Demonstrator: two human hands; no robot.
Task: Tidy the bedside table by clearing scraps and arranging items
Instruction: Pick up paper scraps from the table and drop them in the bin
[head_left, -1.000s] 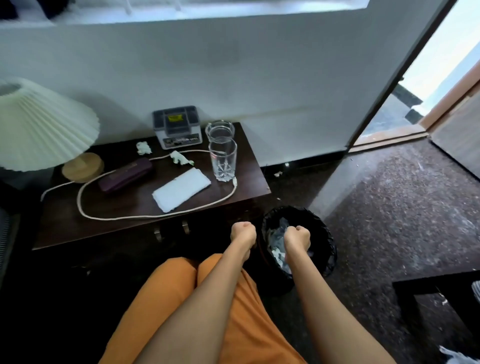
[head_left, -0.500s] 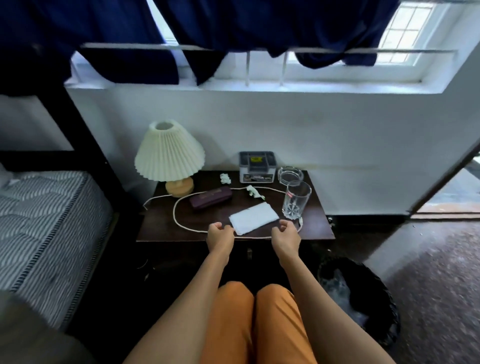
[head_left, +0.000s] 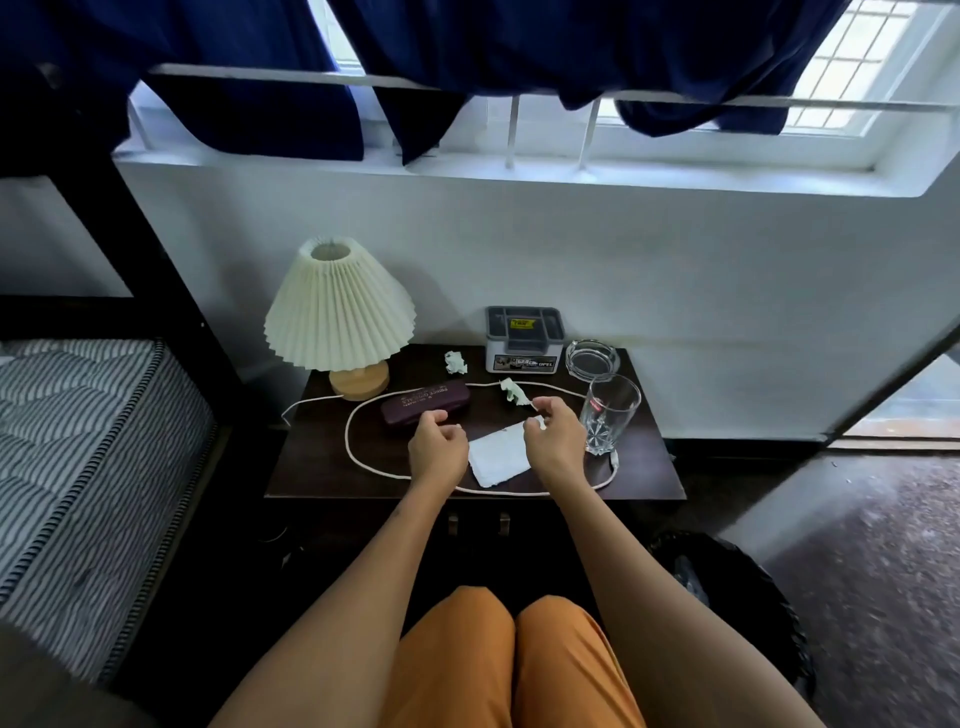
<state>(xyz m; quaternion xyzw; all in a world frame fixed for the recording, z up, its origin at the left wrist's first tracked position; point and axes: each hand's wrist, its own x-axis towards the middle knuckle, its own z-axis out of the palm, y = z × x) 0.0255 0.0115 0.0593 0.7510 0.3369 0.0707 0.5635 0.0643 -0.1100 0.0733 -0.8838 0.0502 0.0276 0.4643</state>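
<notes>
Over the bedside table (head_left: 311, 467) both hands have come up from the waste bin (head_left: 753, 597), where a second ago they hung as fists above the rubbish, and now hover in the middle of the tabletop. The left hand (head_left: 435, 448) is loosely curled with nothing in it, poised between the glasses case (head_left: 425, 408) and the folded white cloth (head_left: 498, 454). The right hand (head_left: 553, 439) has its fingers half open and spread, its fingertips (head_left: 540, 405) just beside the nearer paper scrap (head_left: 514, 392) without, as far as I can tell, touching it. That return from the bin suggests one load of scraps is already dropped and the next is about to be picked; two remain, this one near the middle and a second scrap (head_left: 455, 362) farther back, between the lamp (head_left: 340, 306) and the grey box (head_left: 524, 338). The white cord (head_left: 353, 447) runs in a wide loop round the case, the cloth and both hands, and the nearer scrap lies right against its far run, so a pinch there could snag it. The tall glass (head_left: 609, 413) stands just beside the right hand and looks easy to knock with a wrist; the ashtray (head_left: 592, 358) sits behind it. The farther scrap means reaching past the case, close to the lampshade.
</notes>
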